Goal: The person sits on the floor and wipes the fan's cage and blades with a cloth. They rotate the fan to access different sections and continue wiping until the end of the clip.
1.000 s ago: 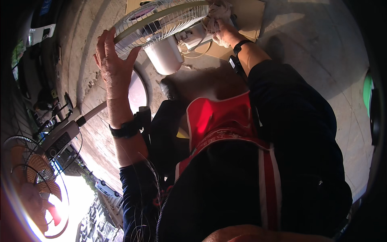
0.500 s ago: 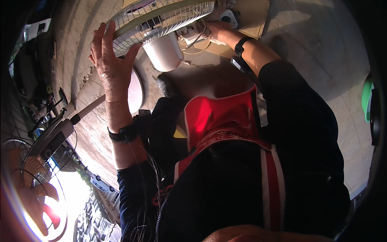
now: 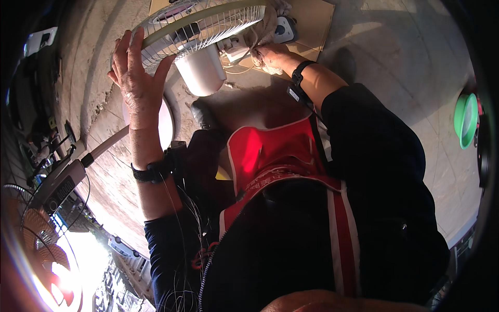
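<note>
Touching the far-left fan (image 3: pixel 201 56) at its left rim with the spread fingers of the left hand (image 3: pixel 139 86). Clutching a rumpled cloth (image 3: pixel 267 31) in the right hand (image 3: pixel 275 54) with curled fingers, near the cardboard (image 3: pixel 314 21)

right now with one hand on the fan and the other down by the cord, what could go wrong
The left hand is spread against the edge of the wire fan guard; if it slips, the fan might tip or swing. The pale cord lies close to the right hand, so it could snag on the cloth held there.
</note>
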Tool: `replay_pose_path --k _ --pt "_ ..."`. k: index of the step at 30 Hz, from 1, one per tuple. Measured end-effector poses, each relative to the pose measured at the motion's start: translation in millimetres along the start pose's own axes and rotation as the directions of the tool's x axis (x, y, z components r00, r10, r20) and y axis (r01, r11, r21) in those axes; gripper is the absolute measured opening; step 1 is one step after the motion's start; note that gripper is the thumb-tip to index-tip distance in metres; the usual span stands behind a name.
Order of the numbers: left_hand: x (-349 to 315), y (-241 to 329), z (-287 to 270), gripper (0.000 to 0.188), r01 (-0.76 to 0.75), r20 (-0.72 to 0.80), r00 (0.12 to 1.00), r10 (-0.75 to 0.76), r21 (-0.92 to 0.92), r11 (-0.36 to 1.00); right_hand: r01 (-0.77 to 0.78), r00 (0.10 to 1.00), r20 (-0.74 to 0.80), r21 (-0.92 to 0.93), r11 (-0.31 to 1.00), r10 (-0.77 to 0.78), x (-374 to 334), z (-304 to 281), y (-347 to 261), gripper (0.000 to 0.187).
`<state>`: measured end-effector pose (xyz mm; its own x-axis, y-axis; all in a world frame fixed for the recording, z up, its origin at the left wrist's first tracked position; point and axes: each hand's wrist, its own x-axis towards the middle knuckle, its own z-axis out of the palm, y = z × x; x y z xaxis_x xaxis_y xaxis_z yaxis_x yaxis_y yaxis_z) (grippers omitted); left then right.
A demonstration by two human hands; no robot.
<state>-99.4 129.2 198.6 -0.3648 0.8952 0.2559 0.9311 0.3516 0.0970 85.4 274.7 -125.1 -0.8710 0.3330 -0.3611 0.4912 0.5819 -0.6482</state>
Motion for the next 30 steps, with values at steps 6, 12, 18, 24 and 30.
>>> replay_pose_path --k 6,12,18,24,30 --pt "-4.0 -4.2 1.0 0.079 0.009 0.012 1.000 -0.009 0.030 1.000 -0.178 0.978 0.070 -0.190 0.966 0.195 8.3 -17.9 16.2 0.043" --pt "-5.3 -3.1 0.4 0.079 0.012 0.011 1.000 -0.012 0.027 1.000 -0.368 0.917 -0.292 -0.352 0.861 0.272 30.1 -10.7 87.9 0.054" --pt "-5.3 -5.8 1.6 0.079 -0.016 -0.010 1.000 0.016 0.032 0.999 -0.322 0.887 -0.447 -0.414 0.851 0.118 6.8 -1.6 82.7 0.062" --pt "-5.1 -3.2 -0.2 0.078 -0.018 -0.014 1.000 0.019 0.044 0.999 -0.112 0.982 0.100 -0.385 0.916 0.162 4.1 -12.7 -16.9 0.043" --pt "-2.8 3.3 -0.6 0.076 -0.058 -0.013 0.998 0.058 0.018 0.998 -0.110 0.969 0.173 -0.331 0.937 0.174 32.3 -14.8 -18.6 0.037"
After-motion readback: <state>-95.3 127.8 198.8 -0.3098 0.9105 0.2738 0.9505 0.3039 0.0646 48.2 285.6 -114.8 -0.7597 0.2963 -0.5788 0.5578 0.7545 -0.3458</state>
